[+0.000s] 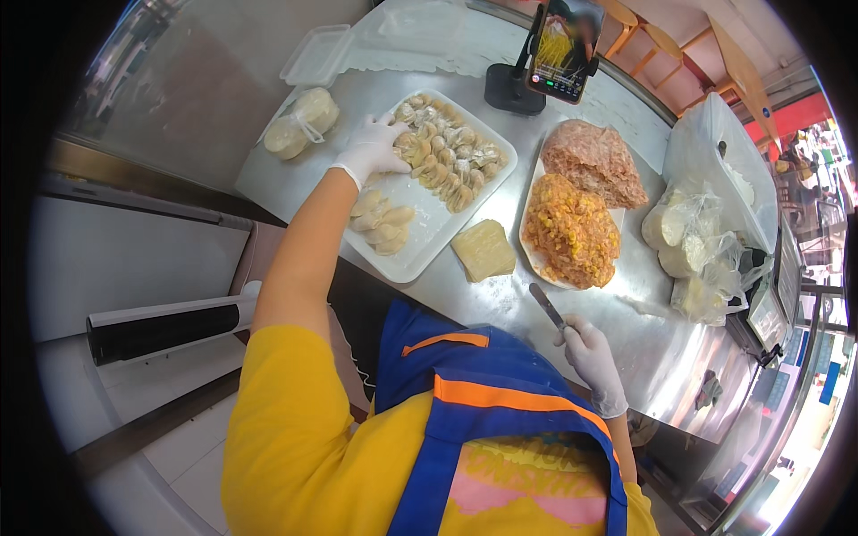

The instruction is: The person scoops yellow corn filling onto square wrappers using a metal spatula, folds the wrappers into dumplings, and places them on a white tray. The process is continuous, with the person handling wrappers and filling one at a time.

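Note:
My left hand (375, 151), in a thin white glove, reaches over the left side of a white plastic tray (402, 266). Its fingers and thumb are spread against the edge of a cluster of floured, folded wontons (446, 154); I see nothing gripped between them. Several smoother, paler dumplings (383, 224) lie in the near-left part of the tray. My right hand (590, 352), also gloved, grips a flat metal spatula (546, 305) above the table's near edge. Between tray and meat sits a stack of square yellowish wrappers (484, 250).
A white plate (528, 258) carries yellow-flecked filling (570, 231) and pink minced meat (590, 157). Bagged wrapper stacks (690, 234) and a translucent tub (724, 161) stand right. A phone (566, 47) on a stand is behind; another wrapped bundle (301, 124) lies left.

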Available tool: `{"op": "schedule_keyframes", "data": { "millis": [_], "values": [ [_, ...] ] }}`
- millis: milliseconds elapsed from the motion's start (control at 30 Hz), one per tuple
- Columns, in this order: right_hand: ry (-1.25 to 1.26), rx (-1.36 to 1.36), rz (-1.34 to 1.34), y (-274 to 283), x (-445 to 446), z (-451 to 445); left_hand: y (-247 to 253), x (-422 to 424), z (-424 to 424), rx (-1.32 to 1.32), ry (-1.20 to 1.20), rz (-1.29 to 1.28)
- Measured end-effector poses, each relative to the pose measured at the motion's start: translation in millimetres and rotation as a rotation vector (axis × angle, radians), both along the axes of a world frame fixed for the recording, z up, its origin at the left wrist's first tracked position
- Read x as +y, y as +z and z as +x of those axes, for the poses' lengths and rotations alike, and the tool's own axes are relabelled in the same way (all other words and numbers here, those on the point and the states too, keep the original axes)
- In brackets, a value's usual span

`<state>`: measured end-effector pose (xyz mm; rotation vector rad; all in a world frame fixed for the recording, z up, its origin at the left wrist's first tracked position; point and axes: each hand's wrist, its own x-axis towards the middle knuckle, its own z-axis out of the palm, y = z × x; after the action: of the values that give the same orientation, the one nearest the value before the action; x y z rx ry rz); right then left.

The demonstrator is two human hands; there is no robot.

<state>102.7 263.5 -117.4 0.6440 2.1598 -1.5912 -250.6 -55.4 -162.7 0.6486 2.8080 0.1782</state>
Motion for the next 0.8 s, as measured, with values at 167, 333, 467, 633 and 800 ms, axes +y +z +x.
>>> {"op": "schedule_keyframes", "data": {
  "millis": [167, 333, 467, 633, 800],
  "values": [
    [-0.042, -0.014, -0.042, -4.4, 6.0, 1.8, -4.5, -0.6, 14.7, 0.052, 0.049, -0.013],
    [0.039, -0.004, -0.007, -0.8, 1.7, -7.2, -11.3, -3.4, 7.6, 0.0, -0.024, 0.036],
    [0.023, -0.003, 0.03, 7.3, 2.7, -10.7, 0.4, -18.8, 1.8, -0.06, -0.088, -0.001],
    [0.0, -0.063, 0.023, 1.4, 9.7, -2.7, -3.5, -24.7, 15.3, 0.022, -0.031, 0.068],
    [0.024, -0.047, 0.019, 9.3, 2.0, -10.1, -6.7, -13.3, 17.2, 0.041, -0.051, 0.077]
  ]
}}
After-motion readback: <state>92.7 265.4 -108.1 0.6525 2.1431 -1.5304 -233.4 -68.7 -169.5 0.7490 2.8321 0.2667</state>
